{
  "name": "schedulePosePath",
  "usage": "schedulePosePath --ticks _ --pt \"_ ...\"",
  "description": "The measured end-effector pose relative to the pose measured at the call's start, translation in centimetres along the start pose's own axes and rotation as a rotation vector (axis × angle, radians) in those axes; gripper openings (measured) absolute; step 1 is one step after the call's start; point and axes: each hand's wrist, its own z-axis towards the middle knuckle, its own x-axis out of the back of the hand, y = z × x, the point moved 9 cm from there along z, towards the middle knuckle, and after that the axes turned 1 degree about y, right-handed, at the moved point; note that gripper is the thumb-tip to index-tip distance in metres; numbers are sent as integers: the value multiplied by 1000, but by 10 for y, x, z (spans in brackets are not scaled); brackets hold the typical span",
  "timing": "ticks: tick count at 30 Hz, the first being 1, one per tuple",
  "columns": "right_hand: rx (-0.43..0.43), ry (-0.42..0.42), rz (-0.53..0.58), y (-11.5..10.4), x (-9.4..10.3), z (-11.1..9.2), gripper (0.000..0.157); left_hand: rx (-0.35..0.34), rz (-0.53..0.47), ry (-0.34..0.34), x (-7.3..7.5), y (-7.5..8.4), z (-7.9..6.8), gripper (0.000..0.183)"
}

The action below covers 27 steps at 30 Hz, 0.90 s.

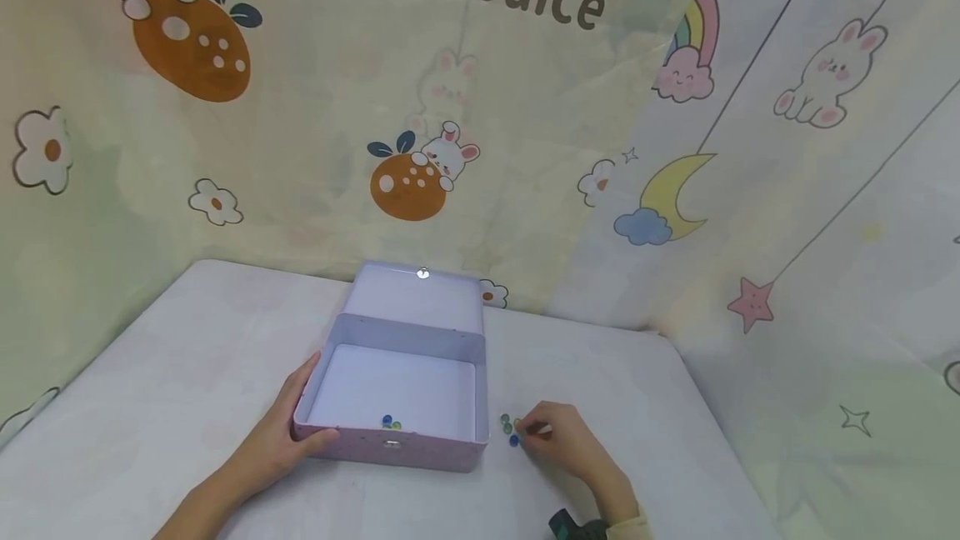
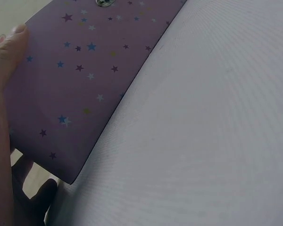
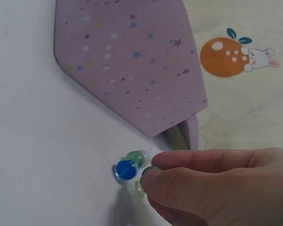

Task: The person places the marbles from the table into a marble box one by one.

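My left hand (image 1: 281, 427) grips the front left corner of a purple metal box (image 1: 397, 450), its thumb on the front wall and the fingers along the side. Stars dot the box's outer wall (image 2: 80, 89) in the left wrist view. A blue marble (image 1: 387, 421) and a yellow-green marble (image 1: 397, 426) lie inside, near the front. To the right of the box, my right hand (image 1: 562, 440) pinches a greenish marble (image 3: 151, 171) between thumb and index finger. Just beside those fingertips lie a blue marble (image 3: 127, 169) and a green marble (image 3: 135, 157) on the table.
The lid (image 1: 416, 298) stands raised at the back, with a small metal clasp (image 1: 423, 272) at its top edge. A white cloth covers the table (image 1: 187, 357). Printed curtains (image 1: 315, 148) rise behind it and at the sides.
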Motion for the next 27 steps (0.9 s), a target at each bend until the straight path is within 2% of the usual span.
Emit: schedulePosePath --ticks 7,12,18,22,27 --pt "29 -23 2 -17 18 6 16 4 -1 -8 -3 1 2 106" --pt "56 -93 26 -36 34 16 12 -2 -8 -9 -4 2 3 106" --pt "35 -194 52 -59 48 35 13 2 -2 -17 -5 2 4 106" --pt "54 -275 41 -76 43 58 13 14 4 -12 -3 -1 4 106" --pt "82 -386 13 -94 21 87 11 15 12 -9 -3 -4 2 105"
